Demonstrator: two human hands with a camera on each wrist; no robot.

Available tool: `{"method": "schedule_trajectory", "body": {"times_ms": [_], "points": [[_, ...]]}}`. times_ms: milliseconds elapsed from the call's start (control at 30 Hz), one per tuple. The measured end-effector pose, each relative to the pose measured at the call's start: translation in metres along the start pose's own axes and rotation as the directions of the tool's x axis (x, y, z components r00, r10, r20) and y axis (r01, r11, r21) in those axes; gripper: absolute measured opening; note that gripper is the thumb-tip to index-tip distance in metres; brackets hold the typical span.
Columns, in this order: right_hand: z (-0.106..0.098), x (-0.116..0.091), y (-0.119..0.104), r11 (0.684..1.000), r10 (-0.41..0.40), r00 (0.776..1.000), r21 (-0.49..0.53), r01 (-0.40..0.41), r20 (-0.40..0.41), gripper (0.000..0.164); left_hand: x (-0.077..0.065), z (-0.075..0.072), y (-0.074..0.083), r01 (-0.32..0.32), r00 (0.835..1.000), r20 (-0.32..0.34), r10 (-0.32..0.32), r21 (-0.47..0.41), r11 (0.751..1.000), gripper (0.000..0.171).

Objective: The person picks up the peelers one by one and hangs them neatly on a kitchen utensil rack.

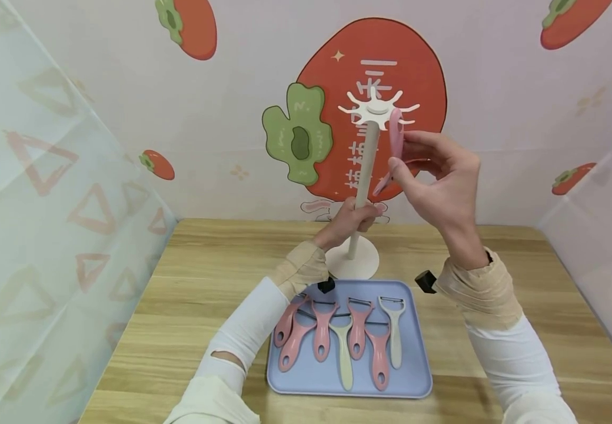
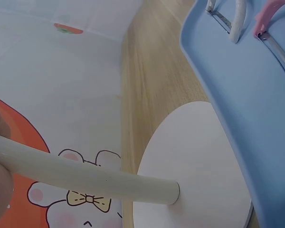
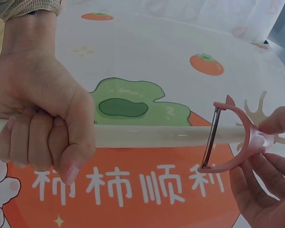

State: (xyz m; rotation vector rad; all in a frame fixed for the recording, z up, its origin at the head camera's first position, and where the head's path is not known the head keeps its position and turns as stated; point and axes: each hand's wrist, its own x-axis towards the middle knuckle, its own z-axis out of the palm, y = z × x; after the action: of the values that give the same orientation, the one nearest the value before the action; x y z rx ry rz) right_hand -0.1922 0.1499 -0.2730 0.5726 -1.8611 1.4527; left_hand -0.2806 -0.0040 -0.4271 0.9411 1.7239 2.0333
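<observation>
My left hand point(image 1: 349, 222) grips the pole point(image 1: 366, 168) of a white stand low down, its fingers curled round it in the right wrist view. Prongs spread from the stand's top point(image 1: 377, 107) like a star. Up beside those prongs, my right hand point(image 1: 441, 176) pinches a pink peeler point(image 1: 396, 138) between thumb and fingers. The peeler's handle end points up and overlaps the prongs in the head view; its metal blade point(image 3: 212, 137) faces down the pole. The stand's round base point(image 2: 194, 156) rests on the wooden table.
A blue tray point(image 1: 351, 386) lies in front of the base, its rim close to it. Several pink peelers point(image 1: 321, 341) and white ones, such as the peeler at right point(image 1: 396, 341), lie in it. Behind the table point(image 1: 221, 265) stands a wall printed with persimmons point(image 1: 306, 118).
</observation>
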Motion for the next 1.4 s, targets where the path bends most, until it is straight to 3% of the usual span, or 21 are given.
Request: {"method": "schedule_trajectory", "body": {"times_ms": [367, 867, 1133, 1400], "points": [[0.002, -0.002, 0.001, 1.0, 0.0, 1.0, 0.016, 0.0, 0.014, 0.034, 0.0, 0.0, 0.001, 0.005, 1.0, 0.007, -0.005, -0.005, 1.0, 0.046], [-0.001, -0.008, 0.009, 0.997, 0.051, 0.999, -0.05, -0.051, 0.0, 0.033, 0.0, 0.001, 0.0, 0.002, 1.0, 0.0, -0.002, -0.005, 1.0, 0.046], [-0.008, -0.02, 0.011, 0.998, 0.027, 0.999, -0.058, -0.026, 0.02, 0.032, -0.001, 0.001, -0.001, -0.007, 1.0, -0.002, 0.007, 0.001, 1.0, 0.045], [-0.018, -0.04, 0.006, 0.99, -0.025, 0.995, -0.137, 0.038, 0.099, 0.03, 0.0, 0.0, 0.0, -0.018, 1.0, -0.004, 0.018, 0.012, 1.0, 0.047]]}}
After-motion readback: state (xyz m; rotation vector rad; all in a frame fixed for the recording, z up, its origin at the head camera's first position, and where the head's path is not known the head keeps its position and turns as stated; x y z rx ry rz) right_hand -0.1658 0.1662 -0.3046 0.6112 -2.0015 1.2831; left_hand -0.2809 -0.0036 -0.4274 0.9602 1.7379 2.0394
